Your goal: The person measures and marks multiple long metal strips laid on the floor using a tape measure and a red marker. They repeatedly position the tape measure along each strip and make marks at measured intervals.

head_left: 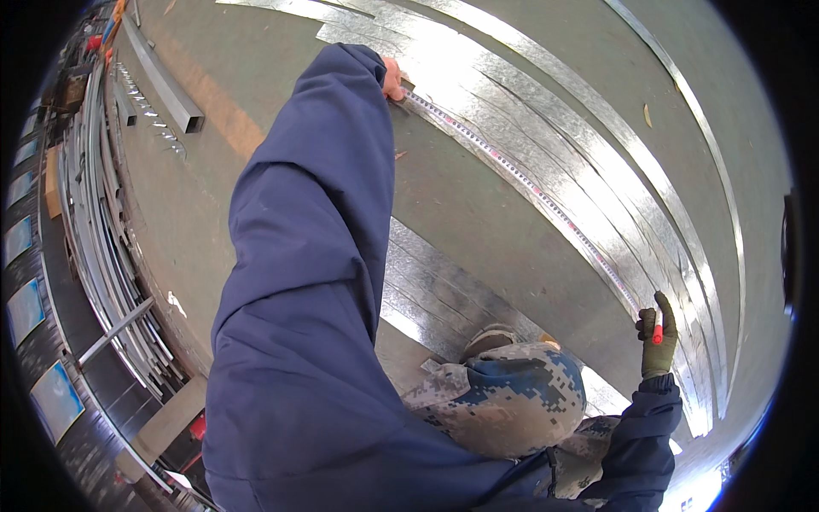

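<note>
A tape measure's white blade point(536, 189) is stretched along the edge of the long shiny metal strips point(546, 128) on the floor. My left hand point(393, 79), bare and partly hidden by its blue sleeve, is closed at the blade's far-left end. At the blade's near-right end is my right hand point(657, 338), in a dark green glove. Its fingers are closed around a red marker point(658, 331), pen-like with a pale upper part. The blade reaches this hand's fingertips; whether they also pinch it is hard to make out. The tape's case does not show.
My bent knee point(520, 397) in camouflage trousers and a shoe point(489, 340) are over more metal strips point(426, 282) nearby. Single narrow strips point(699, 115) curve past at the right. Square metal tubes point(166, 81) lie far left, beside a rack of long bars point(98, 205).
</note>
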The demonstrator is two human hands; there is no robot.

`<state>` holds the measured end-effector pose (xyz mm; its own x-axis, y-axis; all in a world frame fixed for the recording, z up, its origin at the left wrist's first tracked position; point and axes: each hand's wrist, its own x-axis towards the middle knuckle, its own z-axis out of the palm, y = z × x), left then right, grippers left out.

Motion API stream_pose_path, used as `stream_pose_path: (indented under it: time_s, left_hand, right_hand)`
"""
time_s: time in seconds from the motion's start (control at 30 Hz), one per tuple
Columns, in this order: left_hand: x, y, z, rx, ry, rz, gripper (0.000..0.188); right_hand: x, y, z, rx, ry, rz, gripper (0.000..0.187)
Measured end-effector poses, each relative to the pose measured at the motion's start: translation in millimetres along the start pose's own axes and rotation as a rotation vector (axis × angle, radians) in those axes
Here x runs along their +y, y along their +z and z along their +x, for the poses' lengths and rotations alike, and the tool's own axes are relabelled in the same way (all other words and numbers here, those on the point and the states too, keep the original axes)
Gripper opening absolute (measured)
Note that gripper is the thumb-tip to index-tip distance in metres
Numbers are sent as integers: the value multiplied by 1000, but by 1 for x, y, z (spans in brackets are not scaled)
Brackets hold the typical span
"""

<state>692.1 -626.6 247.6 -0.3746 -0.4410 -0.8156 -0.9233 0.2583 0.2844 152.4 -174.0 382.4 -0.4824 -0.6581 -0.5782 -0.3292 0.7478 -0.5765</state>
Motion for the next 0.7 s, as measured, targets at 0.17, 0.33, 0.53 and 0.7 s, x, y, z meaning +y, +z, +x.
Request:
stream_pose_path:
  time_s: [0.17, 0.33, 0.53, 0.7]
  left_hand:
    - [-1, -1, 4, -45, 47, 21, 25]
    - [2, -2, 0, -21, 0, -13, 24]
    - [6, -1, 0, -18, -49, -60, 26]
    - [-7, 0, 7, 15, -8, 10, 29]
  right_hand:
    - [-6, 3, -1, 3, 10, -1, 43]
    - [-7, 2, -3, 19, 4, -1, 43]
    - [0, -4, -4, 32, 17, 10, 42]
    - [7, -13, -6, 72, 1, 2, 43]
